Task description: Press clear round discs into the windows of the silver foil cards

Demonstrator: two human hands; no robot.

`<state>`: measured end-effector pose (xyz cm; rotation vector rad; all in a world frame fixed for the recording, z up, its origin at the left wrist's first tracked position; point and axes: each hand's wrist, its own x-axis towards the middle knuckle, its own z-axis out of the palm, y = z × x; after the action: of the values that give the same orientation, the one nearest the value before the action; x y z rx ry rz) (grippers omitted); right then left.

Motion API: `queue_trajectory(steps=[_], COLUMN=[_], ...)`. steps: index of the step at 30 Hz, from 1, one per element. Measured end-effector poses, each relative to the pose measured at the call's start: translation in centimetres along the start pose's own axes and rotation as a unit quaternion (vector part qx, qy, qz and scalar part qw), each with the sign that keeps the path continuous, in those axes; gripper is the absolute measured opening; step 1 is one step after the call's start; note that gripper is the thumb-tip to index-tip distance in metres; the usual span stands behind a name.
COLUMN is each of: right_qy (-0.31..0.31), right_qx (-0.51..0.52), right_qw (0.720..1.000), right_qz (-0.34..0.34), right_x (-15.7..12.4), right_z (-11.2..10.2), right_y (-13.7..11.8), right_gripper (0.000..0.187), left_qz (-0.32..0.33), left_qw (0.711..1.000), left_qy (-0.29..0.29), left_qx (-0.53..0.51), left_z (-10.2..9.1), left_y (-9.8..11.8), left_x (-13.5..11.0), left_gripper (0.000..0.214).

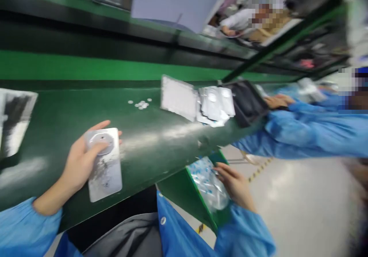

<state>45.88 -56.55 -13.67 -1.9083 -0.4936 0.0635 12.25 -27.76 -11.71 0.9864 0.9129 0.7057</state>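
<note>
My left hand (83, 155) is closed round a white rectangular panel (110, 170) with rounded corners, held over the green bench. The thumb presses on a round raised part near the panel's upper end. To the right and lower down, my right hand (234, 182) is at a clear plastic bag (208, 184) with small blue bits in it. The thumb and fingers are drawn together at the bag's edge; what is between them, if anything, is too blurred to name. The bag sits in a green open drawer (197, 197) below the bench edge.
Several small white discs (142, 104) lie on the green bench (146, 142). A white flat tray (178, 98), a pile of white panels (214, 103) and a black tray (245, 101) stand behind. A co-worker's blue sleeves (301, 130) reach in from the right. A silvery bag (17, 119) lies far left.
</note>
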Motion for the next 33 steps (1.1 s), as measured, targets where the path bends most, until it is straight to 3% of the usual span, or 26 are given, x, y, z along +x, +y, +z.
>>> queue_trajectory(steps=[4,8,11,12,13,15,17,18,21,24,27,30,33], right_qy=[0.081,0.087,-0.035,-0.114,-0.191,-0.299,-0.34,-0.339,-0.251,-0.038,0.064,0.087,0.079], right_qx=[-0.113,-0.119,-0.064,-0.057,-0.064,-0.112,-0.151,-0.153,-0.121,-0.182,-0.214,-0.242,-0.264], right_qw=[0.989,0.982,0.974,0.956,0.929,0.865,0.825,0.819,0.851,0.925,0.94,0.941,0.934], right_qz=[-0.047,-0.114,-0.215,-0.262,-0.31,-0.387,-0.426,-0.437,-0.446,-0.331,-0.259,-0.219,-0.228], right_x=[-0.3,-1.8,-4.7,-5.7,-6.6,-7.6,-7.1,-6.2,-0.4,8.2,15.2,18.0,17.4], right_z=[-0.3,3.1,8.1,10.1,12.0,15.4,17.3,17.5,16.1,13.6,12.3,12.5,14.4], right_y=[3.1,1.8,-2.9,-4.8,-6.6,-9.4,-10.6,-10.6,-9.7,-9.4,-9.7,-9.2,-8.1], right_gripper=[0.031,0.029,0.025,0.035,0.057,0.087,0.089,0.084,0.071,0.055,0.053,0.047,0.038], left_qz=[-0.018,0.016,0.052,0.062,0.07,0.072,0.073,0.08,0.104,0.091,0.082,0.089,0.103], left_qw=[0.999,0.996,0.99,0.989,0.989,0.991,0.993,0.993,0.991,0.991,0.992,0.99,0.988], left_qy=[0.013,0.01,-0.013,-0.027,-0.041,-0.058,-0.068,-0.073,-0.085,-0.094,-0.096,-0.109,-0.119], left_qx=[0.042,0.091,0.13,0.128,0.12,0.097,0.063,0.042,-0.009,-0.021,-0.024,-0.012,0.005], left_z=[0.0,0.0,1.0,1.6,2.2,3.3,3.8,3.9,3.7,3.7,3.7,3.6,3.5], left_y=[0.2,-0.3,-0.8,-0.9,-0.9,-1.1,-1.3,-1.5,-1.9,-1.9,-1.6,-1.9,-2.8], left_x=[0.5,1.2,2.1,2.4,2.6,2.8,2.7,2.7,2.6,2.5,2.5,2.7,3.1], left_gripper=[0.075,0.065,0.051,0.05,0.051,0.056,0.065,0.071,0.078,0.066,0.056,0.045,0.035])
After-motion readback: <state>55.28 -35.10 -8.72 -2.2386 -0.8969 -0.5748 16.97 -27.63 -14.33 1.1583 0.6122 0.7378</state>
